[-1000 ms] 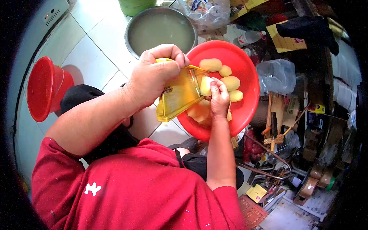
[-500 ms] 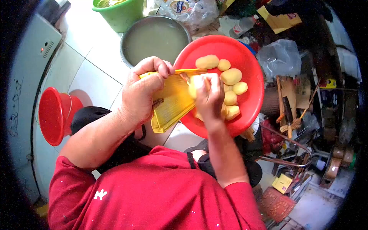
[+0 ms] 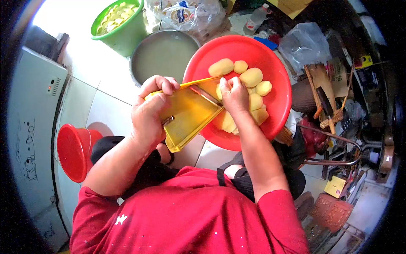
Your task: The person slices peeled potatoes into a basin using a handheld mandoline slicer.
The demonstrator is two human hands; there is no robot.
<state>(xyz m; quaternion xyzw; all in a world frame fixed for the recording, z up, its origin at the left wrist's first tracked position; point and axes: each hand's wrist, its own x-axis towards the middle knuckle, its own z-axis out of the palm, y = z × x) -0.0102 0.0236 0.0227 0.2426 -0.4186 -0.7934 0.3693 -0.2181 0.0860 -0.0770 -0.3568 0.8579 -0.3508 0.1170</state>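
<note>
Your left hand (image 3: 153,106) clamps the yellow slicer (image 3: 192,112), which slants over the red basin (image 3: 275,101); your right hand (image 3: 235,96) is closed near its blade, its grip too hidden to tell. Peeled potatoes (image 3: 251,78) inside the basin remain uncut; beyond it to the left, the green bucket (image 3: 127,38) holds what look like finished slices (image 3: 117,17).

I see a yellow slicer (image 3: 190,116), tilted over a red basin (image 3: 280,76), one potato (image 3: 218,91) half-hidden against it, peeled potatoes (image 3: 251,78) inside.
</note>
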